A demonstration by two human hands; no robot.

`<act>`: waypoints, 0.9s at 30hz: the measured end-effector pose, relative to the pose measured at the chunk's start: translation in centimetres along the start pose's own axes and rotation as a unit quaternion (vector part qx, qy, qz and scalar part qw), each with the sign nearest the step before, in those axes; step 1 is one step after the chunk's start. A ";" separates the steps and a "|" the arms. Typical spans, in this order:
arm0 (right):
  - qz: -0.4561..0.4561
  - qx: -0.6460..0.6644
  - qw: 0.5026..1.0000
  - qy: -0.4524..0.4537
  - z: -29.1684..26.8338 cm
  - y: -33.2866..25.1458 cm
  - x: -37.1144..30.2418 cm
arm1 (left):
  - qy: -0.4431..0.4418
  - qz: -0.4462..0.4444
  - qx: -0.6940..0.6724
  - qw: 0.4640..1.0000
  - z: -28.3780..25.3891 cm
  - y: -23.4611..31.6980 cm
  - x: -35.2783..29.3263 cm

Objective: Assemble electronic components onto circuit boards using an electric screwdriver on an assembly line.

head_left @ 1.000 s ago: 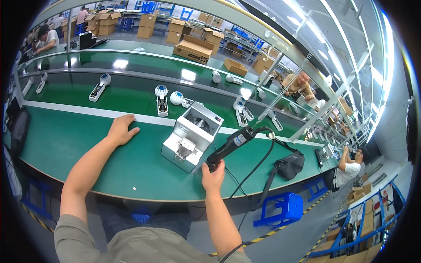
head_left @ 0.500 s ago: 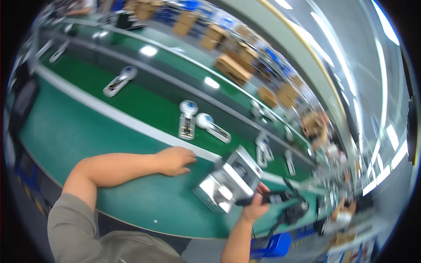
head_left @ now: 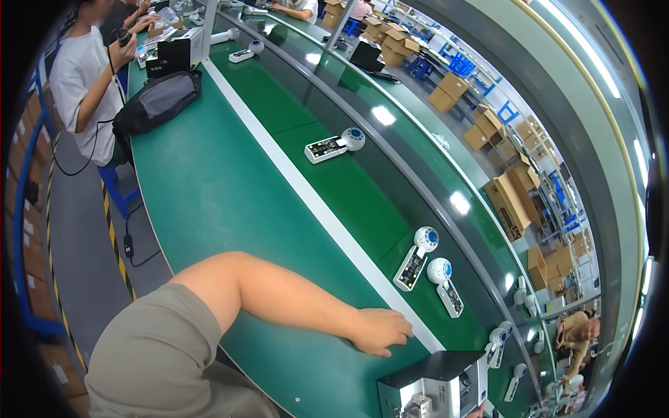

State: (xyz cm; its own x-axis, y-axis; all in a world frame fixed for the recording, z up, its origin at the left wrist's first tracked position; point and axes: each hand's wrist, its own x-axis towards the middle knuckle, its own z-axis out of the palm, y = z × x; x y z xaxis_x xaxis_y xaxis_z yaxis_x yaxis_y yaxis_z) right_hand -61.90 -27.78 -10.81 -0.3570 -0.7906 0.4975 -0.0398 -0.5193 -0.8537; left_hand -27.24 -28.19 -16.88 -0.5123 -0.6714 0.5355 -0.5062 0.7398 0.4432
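My left hand (head_left: 380, 331) lies palm down on the green tabletop (head_left: 230, 202), beside the white strip along the conveyor. Its fingers are loosely stretched out, with nothing in them. In front of it stands a black and silver metal box-shaped fixture (head_left: 435, 386) with a metal block on its face, cut off by the lower rim. Only a sliver of my right hand (head_left: 478, 411) shows against the fixture's right side; what its fingers do is hidden. Beyond the left hand, two white devices with round heads and exposed circuit boards (head_left: 411, 268) (head_left: 449, 296) lie on the green conveyor.
Another white device (head_left: 334, 148) lies farther up the conveyor (head_left: 300, 118). A black mesh bag (head_left: 159, 101) rests on the far left tabletop, near a seated co-worker (head_left: 87, 83) holding a dark tool. Cardboard boxes (head_left: 509, 205) stand beyond the line. A blue stool (head_left: 118, 188) is at left.
My view has swung left, so the fixture and my right hand have slid to the lower edge. The black-handled object by the right hand is out of sight. My left hand stays on the tabletop.
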 end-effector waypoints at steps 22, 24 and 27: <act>-0.074 0.001 0.997 -0.014 -4.0 -0.4 2.5 | 0.020 0.028 -0.008 0.999 7.3 1.5 5.8; -0.090 -0.006 0.996 0.007 -5.2 -1.0 2.6 | 0.038 0.050 -0.007 0.998 8.3 1.6 6.5; -0.076 -0.040 0.996 0.008 -7.3 0.5 3.6 | 0.038 0.020 -0.008 0.999 8.7 2.0 6.9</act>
State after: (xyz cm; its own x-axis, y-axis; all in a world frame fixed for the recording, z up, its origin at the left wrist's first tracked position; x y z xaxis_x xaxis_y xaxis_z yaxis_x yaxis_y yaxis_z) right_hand -70.02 -28.53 -10.61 -0.3554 -0.6997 0.6197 -0.1680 -0.6044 -0.7788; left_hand -37.84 -31.75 -18.56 -0.4773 -0.6360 0.6063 -0.4748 0.7673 0.4311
